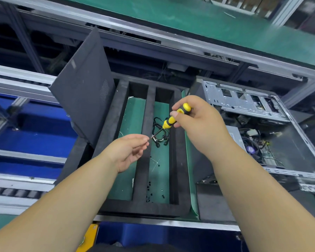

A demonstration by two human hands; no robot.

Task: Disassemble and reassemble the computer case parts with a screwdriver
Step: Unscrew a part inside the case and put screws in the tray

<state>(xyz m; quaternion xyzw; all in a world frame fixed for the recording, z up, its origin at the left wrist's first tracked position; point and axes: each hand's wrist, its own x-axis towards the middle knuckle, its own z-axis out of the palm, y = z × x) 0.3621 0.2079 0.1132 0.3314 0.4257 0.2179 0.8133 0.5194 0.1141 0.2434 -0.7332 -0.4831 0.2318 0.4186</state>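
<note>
Two bare arms reach out from the bottom of the picture over a black foam tray (116,113). The right hand (198,122) is up higher, with its back turned toward us. Its fingers and thumb are curled around the handle of a yellow and black screwdriver (173,119). The screwdriver tilts down to the left, and its thin metal tip points at the left hand (129,151). The left hand is lower, with the palm turned up and to the right. Its thumb and first finger are pressed together right at the tip of the screwdriver, as if pinching something tiny, but it is too small to tell what. The other fingers of this hand are loosely bent. Both hands hang above the tray and do not touch it. Under them, in the right slot of the tray, lies a bunch of black cables (160,133), and nearer to us some small black screws (150,188) lie loose. A dark side panel (84,88) leans up at the left of the tray. The open computer case (262,128) lies on its side to the right of the tray, with its insides showing.
</note>
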